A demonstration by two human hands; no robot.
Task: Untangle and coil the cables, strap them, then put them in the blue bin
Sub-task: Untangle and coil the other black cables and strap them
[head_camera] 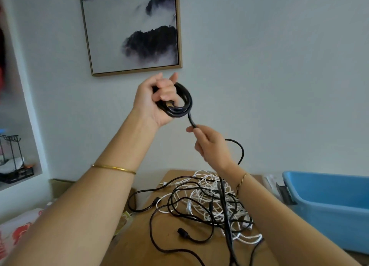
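Black cable coil [187, 99] is up at wall height in my left hand [151, 103], fingers [166, 90] clenched round the loops. Free run of the same cable [192, 121] drops from the coil's btm into my right hand [211, 145], pinched btwn thumb + fingers [197, 133] just below the coil. Past that hand it arcs out right, then goes down into the pile. Rest of cables [209, 205]: black + white tangle lying on wood worktop [139, 249], well below both hands. 1 black plug [182, 232] shows at the tangle's near edge. Blue bin [329, 201] sits far right; can't tell if it's on the worktop or beside it. Framed painting [131, 30] on wall behind the hands. 1 gold bangle [113, 168] on left forearm, thin bracelet [241, 180] on right wrist. Black wire rack [12, 155] in shelf niche far left.
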